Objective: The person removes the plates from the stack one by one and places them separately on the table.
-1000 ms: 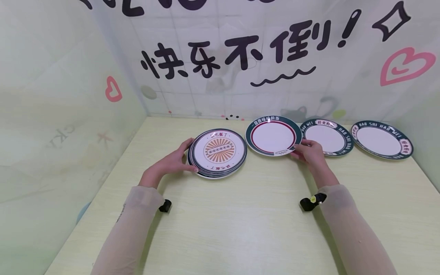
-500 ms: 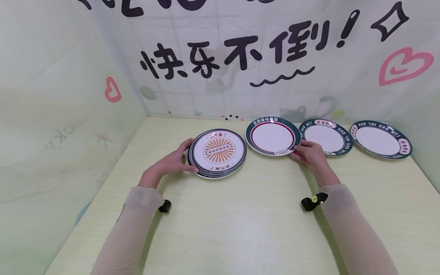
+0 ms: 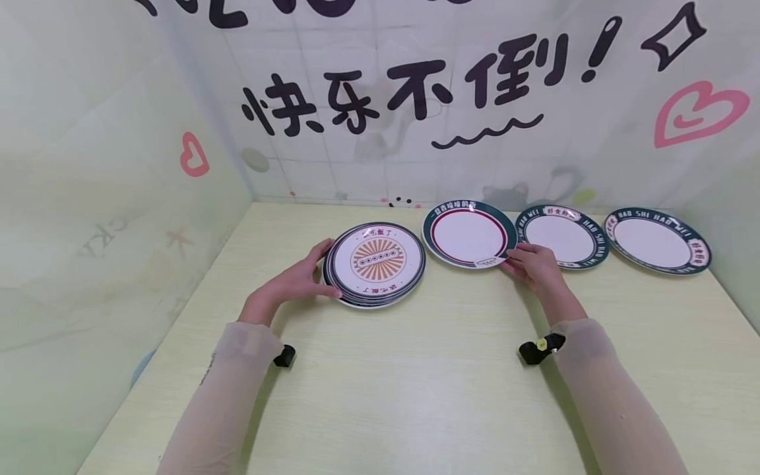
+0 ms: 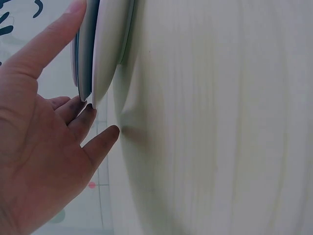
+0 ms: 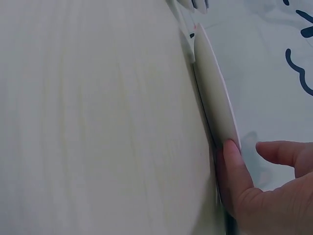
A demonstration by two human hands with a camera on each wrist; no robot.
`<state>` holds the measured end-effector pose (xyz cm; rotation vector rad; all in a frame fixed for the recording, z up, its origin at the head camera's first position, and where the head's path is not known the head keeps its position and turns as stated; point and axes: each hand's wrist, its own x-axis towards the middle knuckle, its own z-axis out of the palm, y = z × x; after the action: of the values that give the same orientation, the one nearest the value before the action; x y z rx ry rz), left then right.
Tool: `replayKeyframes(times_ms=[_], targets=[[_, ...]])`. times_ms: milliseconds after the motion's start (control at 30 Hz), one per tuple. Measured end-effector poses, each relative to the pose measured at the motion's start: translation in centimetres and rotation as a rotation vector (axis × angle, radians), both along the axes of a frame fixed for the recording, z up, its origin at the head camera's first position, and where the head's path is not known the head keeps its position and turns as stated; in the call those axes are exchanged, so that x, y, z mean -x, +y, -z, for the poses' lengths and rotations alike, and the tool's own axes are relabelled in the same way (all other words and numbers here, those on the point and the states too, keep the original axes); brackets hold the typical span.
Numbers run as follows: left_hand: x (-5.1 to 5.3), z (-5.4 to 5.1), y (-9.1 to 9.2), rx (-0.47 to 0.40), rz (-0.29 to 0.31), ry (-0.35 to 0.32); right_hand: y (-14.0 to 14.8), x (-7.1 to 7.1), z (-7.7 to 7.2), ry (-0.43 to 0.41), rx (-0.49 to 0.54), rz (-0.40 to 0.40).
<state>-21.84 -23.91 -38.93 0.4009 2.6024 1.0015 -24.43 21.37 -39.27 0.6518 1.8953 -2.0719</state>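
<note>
At the table's back left, in the head view, is a stack of plates [image 3: 375, 267]; the top one is white with an orange ray print. My left hand [image 3: 299, 277] spreads round its left side, thumb along the near rim. In the left wrist view, the left hand's fingers [image 4: 100, 147] are relaxed near the rims, the little finger apart from them. To the right is a plate [image 3: 470, 237] with a dark green rim and red ring. My right hand [image 3: 537, 267] grips its right edge, one fingertip over the rim and others beneath; the right wrist view shows this plate [image 5: 215, 93] edge-on.
Two more green-rimmed plates, a middle one [image 3: 561, 239] and a far right one [image 3: 656, 244], lie along the back. The held plate's rim overlaps the middle plate's left edge. A printed backdrop [image 3: 368, 165] rises behind the pale wooden table [image 3: 404, 389], with side walls.
The green-rimmed plate in my right hand shifts and turns very slightly. My left hand and the stack stay in place.
</note>
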Motion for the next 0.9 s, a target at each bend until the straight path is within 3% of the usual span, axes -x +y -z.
replayKeyframes(times_ms=[267,700,900], targets=[[-0.1,0.0,-0.1,0.001,-0.003,0.005,0.1,-0.4,-0.4,0.045,0.035,-0.049],[-0.1,-0.1,0.0,0.015,0.0,0.004,1.1,-0.9,-1.3,0.067,0.059,-0.048],[-0.1,0.0,0.0,0.013,0.0,0.006,1.4,-1.2,-2.1,0.088,0.13,-0.032]])
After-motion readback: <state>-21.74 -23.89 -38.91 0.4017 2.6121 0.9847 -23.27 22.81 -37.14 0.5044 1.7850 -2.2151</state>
